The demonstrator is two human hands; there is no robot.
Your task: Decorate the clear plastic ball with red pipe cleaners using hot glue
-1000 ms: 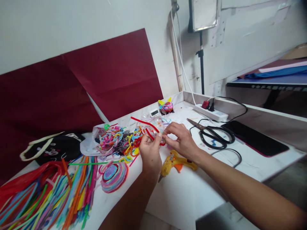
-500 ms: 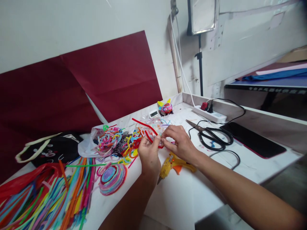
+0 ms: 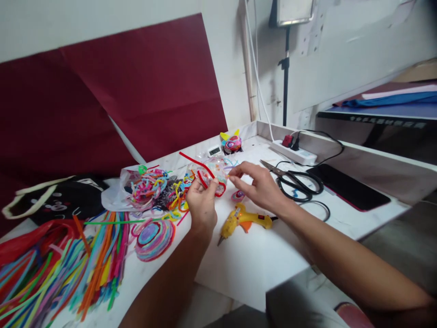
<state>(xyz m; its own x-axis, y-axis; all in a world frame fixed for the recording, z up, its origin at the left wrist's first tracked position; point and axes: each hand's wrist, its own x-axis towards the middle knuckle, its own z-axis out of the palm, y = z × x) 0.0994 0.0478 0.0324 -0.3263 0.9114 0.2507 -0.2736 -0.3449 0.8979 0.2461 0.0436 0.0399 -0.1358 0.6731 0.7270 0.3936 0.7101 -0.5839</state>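
Item: red pipe cleaner (image 3: 196, 164), mid-bend. I log left hand (image 3: 202, 200) closed on it; right hand (image 3: 262, 187) fingertips pinched alongside, hold unclear. Further bending, I judge, needs a two-handed grip.

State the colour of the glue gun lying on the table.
The glue gun is yellow with an orange trigger; the head view shows it best.

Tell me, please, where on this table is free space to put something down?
The widest bare patch of the table lies between the yellow glue gun, the coiled disc and the near edge. A smaller one lies in front of the black phone. The left side is crowded with pipe cleaners and scraps.
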